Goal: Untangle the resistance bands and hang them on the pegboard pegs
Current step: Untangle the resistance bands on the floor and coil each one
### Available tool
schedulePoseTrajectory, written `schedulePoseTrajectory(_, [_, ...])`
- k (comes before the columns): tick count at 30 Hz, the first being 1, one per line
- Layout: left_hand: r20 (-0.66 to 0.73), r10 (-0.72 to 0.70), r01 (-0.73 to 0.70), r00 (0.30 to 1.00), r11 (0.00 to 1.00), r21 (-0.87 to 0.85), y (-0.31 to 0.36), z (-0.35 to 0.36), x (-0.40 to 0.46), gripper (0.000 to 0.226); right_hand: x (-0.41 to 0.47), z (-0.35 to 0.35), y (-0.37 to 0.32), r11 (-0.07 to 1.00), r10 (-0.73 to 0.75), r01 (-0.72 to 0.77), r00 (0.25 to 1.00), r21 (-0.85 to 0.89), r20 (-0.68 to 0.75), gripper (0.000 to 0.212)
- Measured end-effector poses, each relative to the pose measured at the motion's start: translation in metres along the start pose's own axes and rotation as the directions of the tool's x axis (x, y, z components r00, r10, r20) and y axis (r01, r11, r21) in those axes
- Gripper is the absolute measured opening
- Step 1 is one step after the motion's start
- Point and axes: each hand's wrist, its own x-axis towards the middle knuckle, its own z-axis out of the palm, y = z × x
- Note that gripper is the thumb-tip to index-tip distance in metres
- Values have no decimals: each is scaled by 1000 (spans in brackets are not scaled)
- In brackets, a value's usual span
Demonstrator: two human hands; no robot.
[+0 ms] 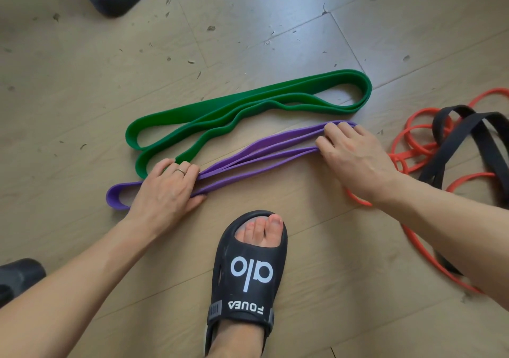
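On floor (275, 27): hands (168, 189) press purple band (261, 159).

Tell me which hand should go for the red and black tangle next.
Right. The right hand lies at the purple band's end nearest the red band and black band; the left hand is far across.
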Motion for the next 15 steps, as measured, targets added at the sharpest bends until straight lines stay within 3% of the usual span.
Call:
schedulePoseTrajectory(3, [-33,-21,22,999,1000,6,1,-2,5,31,1,1,-2,999,26,-26,1000,31,11,24])
schedulePoseTrajectory(7, [-30,-48,49,998,999,18,1,-1,9,28,3,3,-1,988,134,-138,989,68,56,23])
schedulePoseTrajectory(12, [7,-88,88,996,996,13,6,-8,7,38,7,-1,-6,979,167,-180,978,98,123,26])
schedulePoseTrajectory(15, [62,-107,105,992,994,32,12,-13,10,50,6,-7,-13,973,165,-191,969,131,186,38])
